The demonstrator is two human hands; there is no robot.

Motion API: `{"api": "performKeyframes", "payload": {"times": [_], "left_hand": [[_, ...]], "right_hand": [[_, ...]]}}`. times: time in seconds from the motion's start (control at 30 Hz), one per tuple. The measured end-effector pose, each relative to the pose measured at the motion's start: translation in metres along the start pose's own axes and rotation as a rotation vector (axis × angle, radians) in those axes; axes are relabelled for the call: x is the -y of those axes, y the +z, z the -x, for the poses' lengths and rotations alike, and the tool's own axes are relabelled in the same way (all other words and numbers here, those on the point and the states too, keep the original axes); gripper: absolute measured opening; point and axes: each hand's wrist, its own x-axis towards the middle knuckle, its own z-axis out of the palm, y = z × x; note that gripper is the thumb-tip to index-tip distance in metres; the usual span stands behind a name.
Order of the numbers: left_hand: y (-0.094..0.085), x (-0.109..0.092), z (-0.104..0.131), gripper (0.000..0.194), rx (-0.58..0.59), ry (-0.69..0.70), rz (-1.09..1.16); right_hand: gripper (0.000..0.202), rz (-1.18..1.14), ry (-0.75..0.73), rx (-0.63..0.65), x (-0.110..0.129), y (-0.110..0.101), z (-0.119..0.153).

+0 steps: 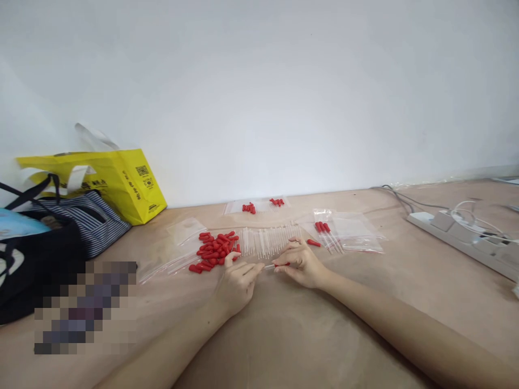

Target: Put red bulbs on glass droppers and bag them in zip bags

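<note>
Between my two hands lies a thin clear tube, level and low over the brown table. My left hand pinches its left end. The fingers of my right hand are closed on a red rubber bulb at the tube's right end; whether the two are joined I cannot tell. A heap of red bulbs sits just behind my left hand. Behind both hands, several clear tubes lie side by side. One loose red bulb rests right of my right hand.
Three tubes with red bulbs lie on a clear bag. More bagged bulbs are near the wall. Clear bags lie left of the heap. A yellow bag and dark bags stand left, a power strip right.
</note>
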Motion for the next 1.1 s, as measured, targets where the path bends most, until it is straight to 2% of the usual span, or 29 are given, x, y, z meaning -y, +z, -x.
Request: {"api": "performKeyframes", "payload": {"times": [0.47, 0.6, 0.7, 0.77, 1.1], "left_hand": [[-0.002, -0.006, -0.001, 0.025, -0.008, -0.006, 0.026], [-0.001, -0.004, -0.002, 0.024, -0.016, -0.006, -0.009], [-0.002, -0.001, -0.004, 0.025, -0.032, 0.002, -0.060], [-0.004, 0.000, -0.006, 0.023, -0.048, 0.008, -0.106], [-0.006, -0.005, -0.008, 0.015, -0.087, 0.023, -0.200]], "right_hand": [[0.006, -0.052, -0.002, -0.064, 0.009, 0.010, -0.001], [0.008, 0.036, 0.025, -0.012, 0.006, 0.010, -0.002], [0.021, 0.162, 0.059, 0.019, 0.004, 0.007, 0.000], [0.022, 0.227, 0.066, 0.030, 0.004, 0.005, 0.002], [0.017, 0.290, 0.029, -0.090, 0.008, 0.010, 0.006]]}}
